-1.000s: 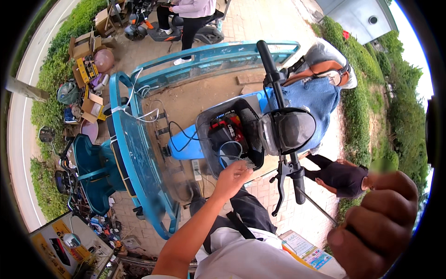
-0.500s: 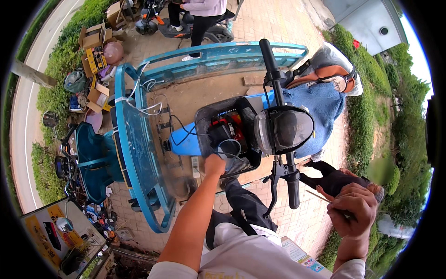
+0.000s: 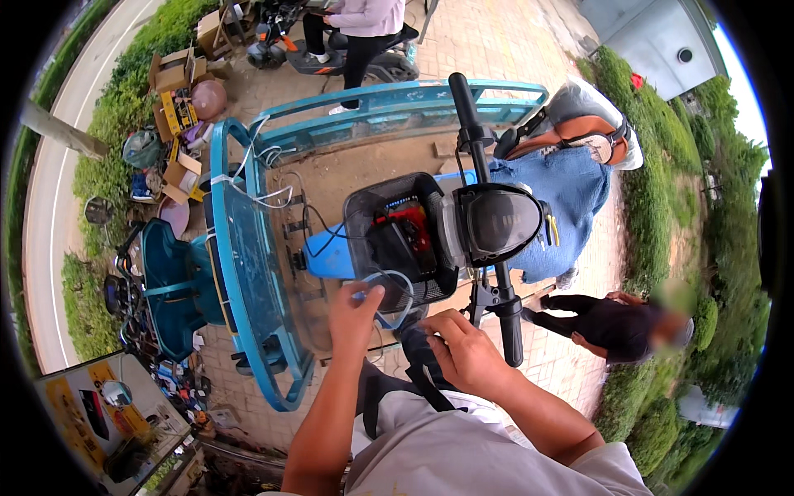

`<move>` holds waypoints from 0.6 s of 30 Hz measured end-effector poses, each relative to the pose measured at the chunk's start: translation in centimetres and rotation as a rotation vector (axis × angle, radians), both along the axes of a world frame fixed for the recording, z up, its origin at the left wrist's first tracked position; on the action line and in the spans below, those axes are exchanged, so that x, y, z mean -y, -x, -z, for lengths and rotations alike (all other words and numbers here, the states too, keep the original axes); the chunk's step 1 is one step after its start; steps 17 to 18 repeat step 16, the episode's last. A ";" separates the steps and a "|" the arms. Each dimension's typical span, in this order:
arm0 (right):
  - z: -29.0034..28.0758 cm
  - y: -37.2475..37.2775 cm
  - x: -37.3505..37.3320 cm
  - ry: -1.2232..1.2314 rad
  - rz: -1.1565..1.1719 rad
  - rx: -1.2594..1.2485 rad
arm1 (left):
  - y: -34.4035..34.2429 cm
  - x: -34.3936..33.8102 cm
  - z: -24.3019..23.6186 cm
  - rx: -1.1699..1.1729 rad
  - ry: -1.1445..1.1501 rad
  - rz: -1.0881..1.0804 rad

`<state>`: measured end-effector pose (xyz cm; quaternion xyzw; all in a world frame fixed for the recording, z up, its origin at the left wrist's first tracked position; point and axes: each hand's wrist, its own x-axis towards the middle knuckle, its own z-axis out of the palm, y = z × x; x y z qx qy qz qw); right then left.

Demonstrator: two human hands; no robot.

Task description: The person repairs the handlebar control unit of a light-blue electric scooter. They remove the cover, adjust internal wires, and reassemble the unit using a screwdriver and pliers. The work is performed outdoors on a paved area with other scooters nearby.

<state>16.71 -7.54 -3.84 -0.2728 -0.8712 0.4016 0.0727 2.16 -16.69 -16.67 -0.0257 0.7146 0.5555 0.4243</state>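
My left hand [image 3: 351,318] is closed on the edge of a pale blue ring [image 3: 408,291], which looks like a roll of tape. The ring is tilted beside the near corner of a black mesh basket [image 3: 361,217]. Inside the basket lie red and dark items [image 3: 418,227], too jumbled to name. My right hand [image 3: 471,355] is just right of the ring, with thumb and fingers pinched. Whether anything thin is between them I cannot make out. The basket is fixed to the front of a blue scooter, next to its handlebar [image 3: 511,335] and dark headlight housing [image 3: 500,223].
The scooter stands against a teal cart bed [image 3: 248,314] with raised rails. A blue cloth [image 3: 571,207] covers the scooter's seat side. Cardboard boxes [image 3: 172,73] are piled at left. One person [image 3: 616,326] stands at right, another [image 3: 372,25] at the back.
My right hand has come in from the far right to beside the ring. My left hand has moved slightly left and back, drawing the ring partly away from the basket.
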 end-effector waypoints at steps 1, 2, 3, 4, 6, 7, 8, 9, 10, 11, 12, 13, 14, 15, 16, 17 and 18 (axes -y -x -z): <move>1.0 0.8 0.5 -0.003 -0.006 0.033 | 0.2 -0.1 -1.3 0.049 -0.003 0.006; 2.2 1.5 0.9 -0.005 -0.014 0.060 | 0.4 -0.2 -2.5 0.092 -0.004 0.010; 3.3 2.1 1.2 -0.012 -0.022 0.089 | 0.5 -0.2 -3.1 0.138 -0.011 0.014; 5.1 2.3 1.5 -0.003 -0.036 0.073 | 0.4 -0.2 -3.0 0.151 -0.057 -0.009; 7.7 2.9 1.3 0.002 -0.068 0.045 | 0.5 -0.5 -2.4 0.181 -0.160 -0.056; 7.5 2.8 1.2 0.138 0.008 0.072 | 0.7 -0.3 -2.8 0.225 -0.255 -0.085; 6.2 3.3 1.0 0.283 0.076 0.100 | 1.1 -0.1 -4.4 0.232 -0.275 -0.075; 5.1 3.4 0.7 0.428 0.156 0.130 | 1.5 -0.1 -6.1 0.244 -0.293 -0.054; 4.7 3.1 0.3 0.416 0.153 0.096 | 1.9 0.0 -7.1 0.205 -0.313 0.052; 3.5 2.7 -0.2 0.537 0.220 0.064 | 2.3 0.2 -8.5 0.083 -0.294 0.071; 1.8 2.5 -0.7 0.659 0.271 0.029 | 2.9 0.7 -10.1 -0.047 -0.274 0.075; 0.2 2.3 -1.4 0.781 0.323 -0.006 | 3.5 1.0 -10.8 -0.176 -0.253 0.078; -1.2 1.9 -2.2 0.818 0.386 -0.134 | 4.4 1.5 -10.8 -0.249 -0.238 0.066; -2.4 1.6 -3.1 0.859 0.443 -0.259 | 4.3 0.9 -10.7 -0.270 -0.280 0.071; -3.6 1.6 -4.6 0.827 0.486 -0.270 | 4.4 -0.4 -10.3 -0.290 -0.321 0.077; -3.6 1.6 -4.6 0.827 0.486 -0.270 | 4.4 -0.4 -10.3 -0.290 -0.321 0.077; -3.6 1.6 -4.6 0.827 0.486 -0.270 | 4.4 -0.4 -10.3 -0.290 -0.321 0.077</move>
